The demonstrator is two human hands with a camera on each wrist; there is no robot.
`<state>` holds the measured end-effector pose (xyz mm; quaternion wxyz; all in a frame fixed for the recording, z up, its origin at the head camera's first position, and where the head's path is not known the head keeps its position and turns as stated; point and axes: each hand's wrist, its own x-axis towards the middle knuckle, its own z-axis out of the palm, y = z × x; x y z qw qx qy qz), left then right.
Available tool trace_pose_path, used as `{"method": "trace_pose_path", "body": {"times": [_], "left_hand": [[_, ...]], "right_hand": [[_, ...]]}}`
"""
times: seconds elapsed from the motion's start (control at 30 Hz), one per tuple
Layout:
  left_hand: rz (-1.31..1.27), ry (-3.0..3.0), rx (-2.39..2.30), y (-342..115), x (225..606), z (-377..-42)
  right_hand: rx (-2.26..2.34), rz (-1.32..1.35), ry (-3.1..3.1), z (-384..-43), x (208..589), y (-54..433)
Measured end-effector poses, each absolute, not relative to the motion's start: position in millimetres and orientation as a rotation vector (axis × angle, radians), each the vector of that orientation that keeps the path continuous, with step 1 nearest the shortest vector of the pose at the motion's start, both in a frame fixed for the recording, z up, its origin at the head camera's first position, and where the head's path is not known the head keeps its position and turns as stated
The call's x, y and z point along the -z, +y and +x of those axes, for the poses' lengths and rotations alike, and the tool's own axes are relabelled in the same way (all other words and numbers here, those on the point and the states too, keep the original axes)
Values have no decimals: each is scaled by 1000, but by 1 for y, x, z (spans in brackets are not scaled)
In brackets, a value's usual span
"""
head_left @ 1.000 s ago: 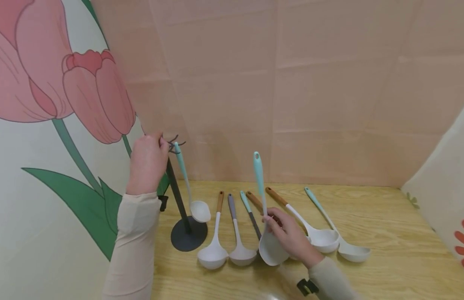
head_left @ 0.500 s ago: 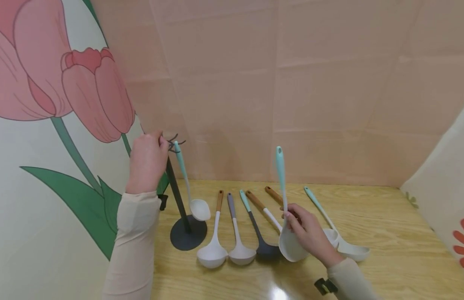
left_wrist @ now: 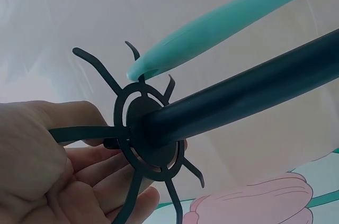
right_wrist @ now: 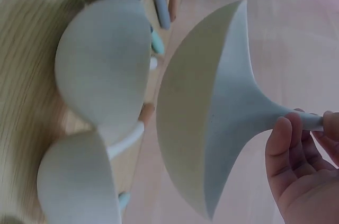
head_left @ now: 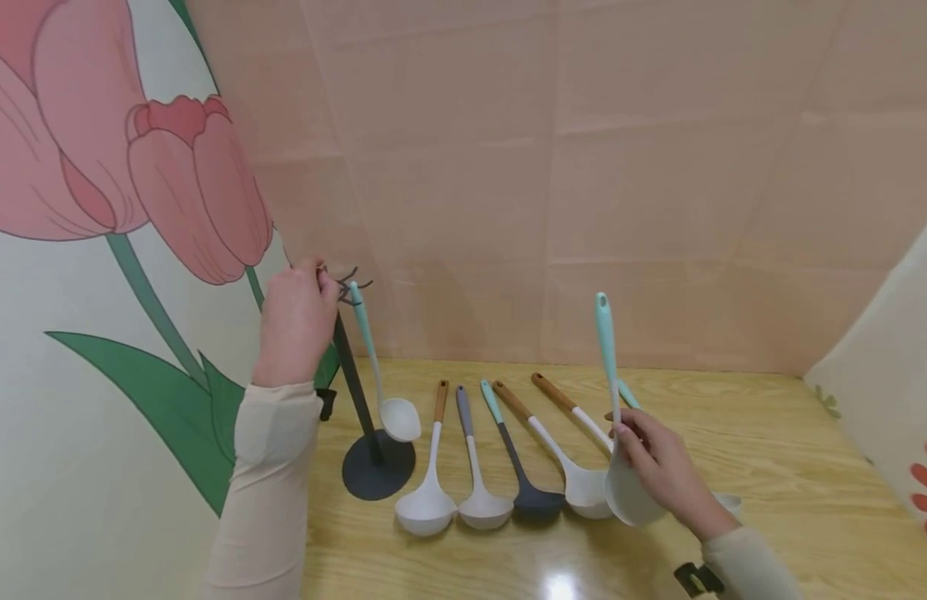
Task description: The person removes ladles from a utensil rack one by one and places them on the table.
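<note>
At the head view's left, my left hand grips the top of a black utensil stand. The left wrist view shows its fingers curled behind the stand's hook ring. On one hook hangs a ladle with a turquoise handle and a white bowl. My right hand pinches the pale neck of another ladle, which is upright with its turquoise handle up. Its bowl is apart from the ladles below in the right wrist view. Part of that bowl is behind my fingers in the head view.
Several ladles lie in a row on the wooden table: a white one, one with a grey-purple handle, a black one and brown-handled ones. Another turquoise handle is partly hidden. A pink backdrop stands behind.
My right hand has carried the upright ladle to the right, past the black ladle and over the right end of the row. My left hand keeps its grip on the stand.
</note>
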<state>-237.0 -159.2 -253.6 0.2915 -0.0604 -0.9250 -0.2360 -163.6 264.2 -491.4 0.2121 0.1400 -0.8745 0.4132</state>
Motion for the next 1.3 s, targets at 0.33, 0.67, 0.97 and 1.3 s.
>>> {"method": "trace_pose_path", "body": {"times": [0.33, 0.67, 0.97, 1.3], "left_hand": [[-131, -2437, 656, -159, 256, -239], [-126, -2438, 653, -158, 257, -237], [-123, -2440, 628, -157, 257, -237], [-103, -2468, 637, -156, 255, -238]], "right_hand": [[-998, 302, -2479, -162, 484, 311], [-886, 197, -2551, -163, 484, 347], [-792, 178, -2660, -170, 494, 376], [-738, 126, -2769, -175, 509, 404]]}}
